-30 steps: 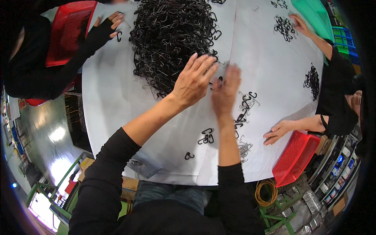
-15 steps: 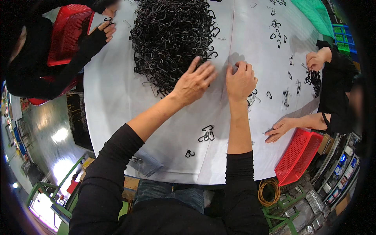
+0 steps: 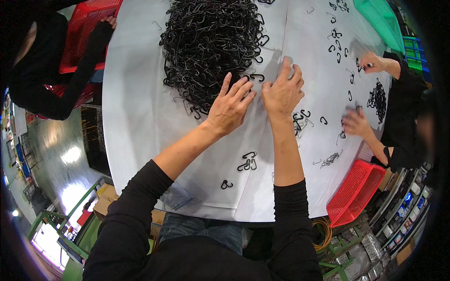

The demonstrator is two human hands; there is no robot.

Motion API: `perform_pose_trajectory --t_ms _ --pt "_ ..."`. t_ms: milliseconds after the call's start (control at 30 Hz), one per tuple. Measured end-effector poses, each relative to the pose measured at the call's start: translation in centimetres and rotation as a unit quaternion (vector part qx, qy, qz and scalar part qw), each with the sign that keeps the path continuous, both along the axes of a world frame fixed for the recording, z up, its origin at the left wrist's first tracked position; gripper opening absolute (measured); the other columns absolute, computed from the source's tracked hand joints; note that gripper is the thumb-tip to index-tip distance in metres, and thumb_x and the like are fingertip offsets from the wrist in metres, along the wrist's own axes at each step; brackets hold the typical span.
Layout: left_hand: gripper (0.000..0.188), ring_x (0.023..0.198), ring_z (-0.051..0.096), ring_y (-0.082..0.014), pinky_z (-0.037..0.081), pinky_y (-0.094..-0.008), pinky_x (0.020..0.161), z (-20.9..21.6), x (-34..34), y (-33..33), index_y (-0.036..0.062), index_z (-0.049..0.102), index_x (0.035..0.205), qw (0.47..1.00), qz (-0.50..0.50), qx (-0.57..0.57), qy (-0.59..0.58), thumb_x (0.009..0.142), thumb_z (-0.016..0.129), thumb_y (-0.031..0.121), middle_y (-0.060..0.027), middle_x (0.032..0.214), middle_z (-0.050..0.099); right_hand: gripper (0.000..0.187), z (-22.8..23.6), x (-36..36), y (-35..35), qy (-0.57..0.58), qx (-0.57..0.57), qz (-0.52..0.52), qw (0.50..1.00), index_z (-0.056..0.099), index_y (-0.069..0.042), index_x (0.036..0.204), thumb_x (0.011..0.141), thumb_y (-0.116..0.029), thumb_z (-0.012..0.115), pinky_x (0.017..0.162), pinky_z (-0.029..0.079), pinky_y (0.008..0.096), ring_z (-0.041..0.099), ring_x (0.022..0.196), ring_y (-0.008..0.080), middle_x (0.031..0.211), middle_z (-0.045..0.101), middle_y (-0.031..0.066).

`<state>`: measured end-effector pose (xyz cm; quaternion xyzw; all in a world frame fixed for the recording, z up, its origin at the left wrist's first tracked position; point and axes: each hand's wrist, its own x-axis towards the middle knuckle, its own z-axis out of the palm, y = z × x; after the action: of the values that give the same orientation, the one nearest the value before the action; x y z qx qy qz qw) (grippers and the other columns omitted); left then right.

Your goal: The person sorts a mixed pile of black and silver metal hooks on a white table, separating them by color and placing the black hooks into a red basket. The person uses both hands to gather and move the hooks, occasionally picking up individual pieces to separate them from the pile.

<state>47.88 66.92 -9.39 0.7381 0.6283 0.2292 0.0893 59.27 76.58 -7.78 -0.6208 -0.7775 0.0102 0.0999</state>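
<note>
A big heap of black metal hooks (image 3: 206,51) lies on the white-covered table (image 3: 136,140). At its lower right edge rests my left hand (image 3: 229,107), open, fingers apart, the fingertips at the outer hooks. A loose black hook (image 3: 257,77) lies just off the heap between my hands. My right hand (image 3: 283,93) is open over the table right of the heap, fingers spread, with no hook visible in it. Beside my right wrist is a small cluster of hooks (image 3: 300,122). Nearer me lie a few more black hooks (image 3: 247,161) and a small pair (image 3: 227,184).
At the right, a co-worker's hands (image 3: 358,122) work near a small dark pile (image 3: 378,100). Another person's arm (image 3: 93,47) is at the left by a red basket (image 3: 70,51). A red basket (image 3: 354,192) and a green basket (image 3: 379,21) stand at the table's right side.
My right hand has shifted slightly up and its fingers have spread. The left hand stays near the heap's edge. At the right, the co-worker's lower hand has moved up; the left person's hand has drawn back to the basket.
</note>
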Motion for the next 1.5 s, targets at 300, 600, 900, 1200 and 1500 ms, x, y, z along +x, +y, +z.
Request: perform_pose_trajectory --t_ms 300,600,900,1200,1500 --pt "0.038 0.112 0.055 -0.0247 0.043 -0.0360 0.097 1.8 3.8 -2.3 0.0023 0.059 0.117 0.908 0.120 -0.190 -0.354 0.079 0.058 0.000 -0.0110 0.120 0.059 0.065 -0.5 1.6 0.6 0.090 -0.038 -0.025 0.995 0.043 -0.014 0.133 0.072 -0.011 0.065 0.082 0.048 0.0456 0.052 0.111 0.0340 0.126 0.045 0.0134" --pt "0.049 0.114 0.057 -0.0273 0.044 -0.0335 0.097 1.9 8.2 0.7 -0.0022 0.047 0.132 0.623 0.238 -0.351 -0.658 0.084 0.048 0.005 -0.0207 0.127 0.056 0.052 1.3 4.7 -2.5 0.169 -0.141 -0.105 0.970 0.050 -0.011 0.125 0.076 -0.018 0.065 0.086 0.049 0.0426 0.055 0.108 0.0311 0.122 0.050 0.0120" --pt "0.044 0.101 0.060 -0.0291 0.046 -0.0333 0.091 1.7 7.7 0.3 0.0024 0.057 0.122 0.846 0.122 -0.200 -0.479 0.081 0.045 -0.006 -0.0187 0.125 0.055 0.024 2.9 5.1 -0.4 0.101 -0.120 -0.100 0.982 0.063 -0.007 0.102 0.080 -0.016 0.064 0.074 0.050 0.0404 0.066 0.079 0.0300 0.090 0.068 0.0111" --pt "0.051 0.120 0.047 -0.0435 0.041 -0.0429 0.099 -1.7 7.1 12.7 -0.0040 0.044 0.132 0.918 0.095 0.055 -0.381 0.081 0.043 -0.008 -0.0283 0.133 0.045 0.016 4.9 6.5 -0.4 0.159 -0.074 -0.107 0.979 0.064 -0.004 0.094 0.080 -0.011 0.060 0.068 0.049 0.0366 0.065 0.072 0.0245 0.089 0.067 0.0080" --pt "0.063 0.141 0.021 -0.0370 0.015 -0.0455 0.116 -3.0 6.0 23.3 -0.0069 0.033 0.141 0.988 -0.036 -0.022 0.152 0.087 0.047 0.024 -0.0231 0.147 0.033 0.016 4.7 7.1 -0.6 0.185 -0.061 -0.103 0.975 0.064 -0.005 0.095 0.080 -0.009 0.060 0.063 0.049 0.0352 0.063 0.067 0.0211 0.090 0.065 0.0059"
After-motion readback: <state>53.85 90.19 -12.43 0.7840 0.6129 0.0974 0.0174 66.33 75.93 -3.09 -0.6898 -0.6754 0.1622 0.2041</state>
